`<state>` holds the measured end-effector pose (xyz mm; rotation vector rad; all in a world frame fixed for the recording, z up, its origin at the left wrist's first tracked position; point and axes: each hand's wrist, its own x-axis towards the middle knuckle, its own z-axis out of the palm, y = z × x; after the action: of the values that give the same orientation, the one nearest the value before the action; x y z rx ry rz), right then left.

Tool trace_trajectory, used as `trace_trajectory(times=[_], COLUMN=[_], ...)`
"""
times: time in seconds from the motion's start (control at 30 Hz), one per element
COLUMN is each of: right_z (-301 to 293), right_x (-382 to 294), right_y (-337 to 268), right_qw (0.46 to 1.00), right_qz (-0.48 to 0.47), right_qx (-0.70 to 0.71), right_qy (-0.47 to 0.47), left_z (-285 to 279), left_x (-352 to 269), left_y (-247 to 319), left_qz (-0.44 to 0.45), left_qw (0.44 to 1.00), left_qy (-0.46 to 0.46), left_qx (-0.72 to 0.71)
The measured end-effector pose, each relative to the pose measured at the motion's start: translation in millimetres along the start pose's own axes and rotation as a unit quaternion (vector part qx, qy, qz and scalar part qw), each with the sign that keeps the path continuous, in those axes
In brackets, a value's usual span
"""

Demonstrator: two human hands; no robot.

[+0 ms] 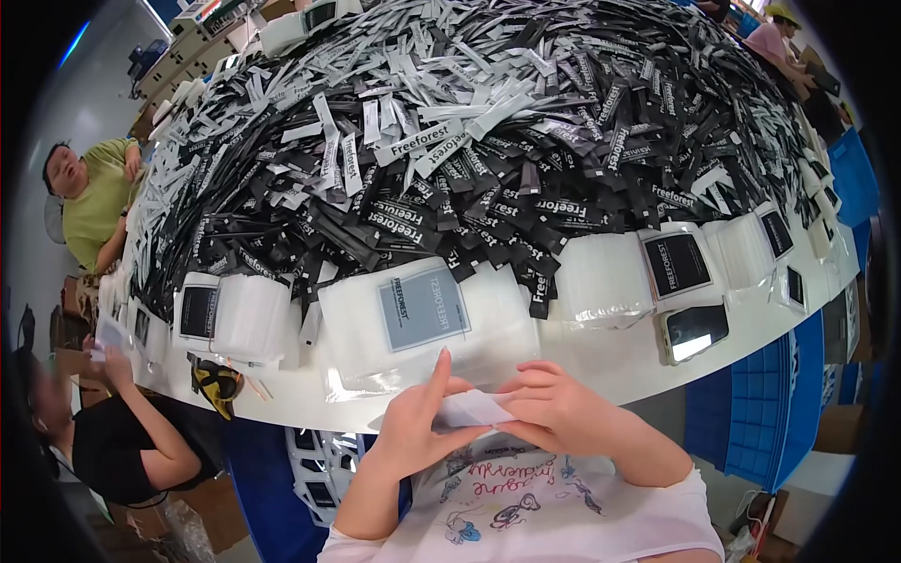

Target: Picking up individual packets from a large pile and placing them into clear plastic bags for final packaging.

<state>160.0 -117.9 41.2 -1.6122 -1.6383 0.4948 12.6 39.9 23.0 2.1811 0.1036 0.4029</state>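
Note:
In front of my chest, a small whitish plastic pouch is held between both hands. My left hand grips its left end, with the index finger pointing up. The fingertips and thumb of my right hand pinch the right end. What the pouch contains, if anything, cannot be seen. Just beyond my hands, a stack of clear plastic bags with a dark printed panel lies on the white table. Behind it rises a large heap of black and white stick sachets bearing writing.
Bundled bags lie left, near a yellow-and-black tool. More bundles and a smartphone lie right. Blue crates stand beside the table; a blue bin holds packed pouches. Co-workers sit left; another person is far right.

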Motion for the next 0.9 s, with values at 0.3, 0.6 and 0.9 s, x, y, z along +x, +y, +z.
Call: trace_trajectory(times=[0.3,0.6,0.9], right_z=[6,26,-60], right_x=[6,10,88], right_y=[-7,-5,86], right_qw=[0.964,0.968,0.93], right_qz=[0.103,0.091,-0.005], right_qx=[0.076,0.2,-0.265], right_qy=[0.232,0.121,0.254], left_z=[11,3,-122], left_x=[-2,-19,-110], left_y=[22,16,24], left_qz=[-0.201,-0.173,-0.272], left_qw=[0.92,0.929,0.957], left_qy=[0.146,0.156,0.097], left_qx=[-0.304,-0.288,0.006])
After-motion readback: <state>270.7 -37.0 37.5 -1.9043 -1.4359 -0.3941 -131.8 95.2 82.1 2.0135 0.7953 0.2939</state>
